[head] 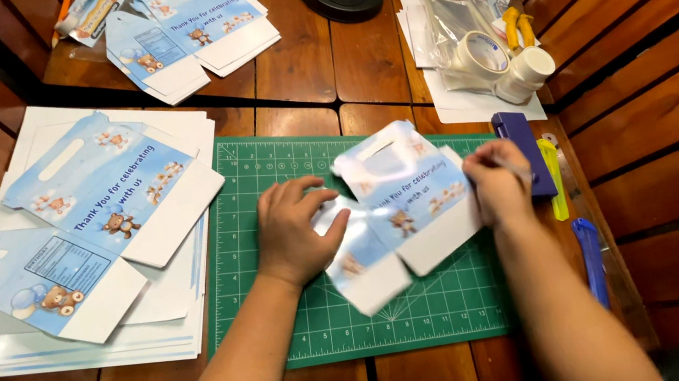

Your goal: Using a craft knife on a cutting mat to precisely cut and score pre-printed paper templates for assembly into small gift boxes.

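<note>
While a stack of flat blue box cutouts (81, 255) lies at nine o'clock on the wooden table (290, 69), the left hand (292, 229) presses curled fingers onto a half-folded blue paper box (403, 207) at the centre of the green cutting mat (288, 320). At three o'clock the right hand (496, 181) pinches the box's edge, beside a purple tool (528, 150). Tape rolls (503, 59) sit at one o'clock.

Flat die-cut box blank (403, 207), pale blue with white flaps, printed with small bear motifs and a line of dark script. It lies partly folded on a green cutting mat (288, 320), handle cut-out panel raised at the far end, white flaps turned toward the near edge, side panels creased.
</note>
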